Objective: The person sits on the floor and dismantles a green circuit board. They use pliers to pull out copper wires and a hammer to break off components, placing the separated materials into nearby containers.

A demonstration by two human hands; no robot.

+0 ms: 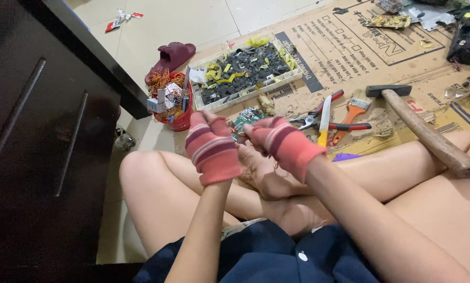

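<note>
Left hand (212, 149): in a striped fingerless glove, fingers pinched on a small part.
Right hand (286, 144): gloved too, pinched on the same part.
Small part (239, 134): between both hands, above the crossed legs.
Progress: white tray (298, 73) held many dark pieces, red bowl (181, 121) held copper wire; green circuit board (249, 115) lay whole.
Hidden: the part itself, too small to identify.

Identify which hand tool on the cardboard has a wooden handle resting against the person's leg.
The hammer: its long wooden handle lies against the leg, dark head on the cardboard. The pliers and orange-handled brush lie flat, clear of the leg.
</note>
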